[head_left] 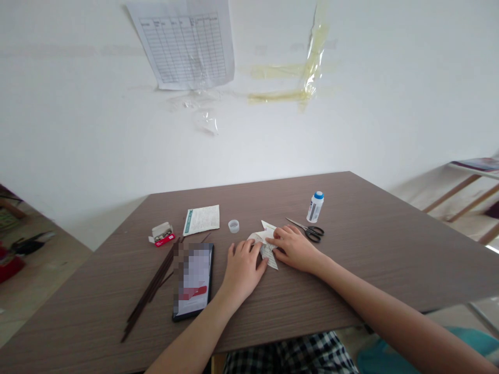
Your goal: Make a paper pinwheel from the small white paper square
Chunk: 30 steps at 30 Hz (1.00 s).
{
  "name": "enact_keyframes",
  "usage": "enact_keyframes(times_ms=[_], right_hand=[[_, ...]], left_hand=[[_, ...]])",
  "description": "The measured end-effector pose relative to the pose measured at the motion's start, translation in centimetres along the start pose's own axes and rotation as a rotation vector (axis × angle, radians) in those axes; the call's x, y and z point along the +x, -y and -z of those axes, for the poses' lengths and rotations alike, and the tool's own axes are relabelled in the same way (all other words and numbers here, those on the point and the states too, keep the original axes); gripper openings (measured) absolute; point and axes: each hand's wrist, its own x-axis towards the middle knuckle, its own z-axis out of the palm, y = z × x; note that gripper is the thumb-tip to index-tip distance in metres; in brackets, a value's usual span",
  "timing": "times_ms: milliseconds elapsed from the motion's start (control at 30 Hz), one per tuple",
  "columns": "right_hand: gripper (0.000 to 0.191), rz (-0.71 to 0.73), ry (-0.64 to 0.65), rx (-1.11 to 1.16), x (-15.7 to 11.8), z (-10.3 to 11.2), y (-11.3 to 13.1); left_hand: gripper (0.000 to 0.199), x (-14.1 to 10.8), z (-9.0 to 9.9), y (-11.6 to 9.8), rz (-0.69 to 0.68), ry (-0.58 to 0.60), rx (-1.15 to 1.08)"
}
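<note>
Resting on a folded piece of printed paper (pixel 268 253), both hands were right in the middle of things in the head view. The paper lay on the brown surface (pixel 312 306), near its front edge and just ahead of the person. The left hand (pixel 242 265) had its fingers and thumb spread apart against the paper's left side. The right hand (pixel 296 248) came in from the other side, palm down, index finger and thumb apart on it too; couldn't tell if either was pinching a fold.

Scissors (pixel 314 232) sat just beyond the right hand, blades a bit open, with a blue-capped white bottle (pixel 315 208) standing behind them. A little clear cup (pixel 233 226) was behind the left hand, and a green-edged packet (pixel 201 220) lay left of that. Further left were an open red-and-white box (pixel 162 236), some dark sticks (pixel 154 285), and a phone (pixel 195 280) with its screen partly pixelated.
</note>
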Motion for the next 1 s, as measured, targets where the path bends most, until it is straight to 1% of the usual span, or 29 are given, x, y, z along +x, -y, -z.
enact_keyframes(times_ms=[167, 367, 567, 667, 833, 1000], right_hand=[[0.036, 0.016, -0.004, 0.001, 0.0, 0.2, -0.1], [0.035, 0.016, -0.029, 0.016, -0.1, 0.2, -0.2], [0.039, 0.010, 0.023, -0.013, 0.0, 0.3, -0.2], [0.040, -0.027, 0.029, 0.031, 0.1, 0.3, -0.4], [0.037, -0.084, 0.017, 0.149, 0.2, 0.1, -0.8], [0.036, -0.089, -0.004, 0.214, 0.1, 0.1, -1.3]], left_hand=[[0.038, 0.0, 0.3, -0.2, 0.002, 0.028, 0.013], [0.041, 0.0, 0.3, -0.3, 0.016, 0.030, 0.013], [0.039, 0.0, -0.1, 0.0, -0.004, -0.009, 0.002], [0.038, 0.0, -0.2, 0.1, -0.016, -0.017, 0.007], [0.040, 0.0, 0.1, -0.1, 0.002, 0.018, 0.015], [0.039, 0.0, 0.2, -0.2, 0.002, 0.030, 0.013]])
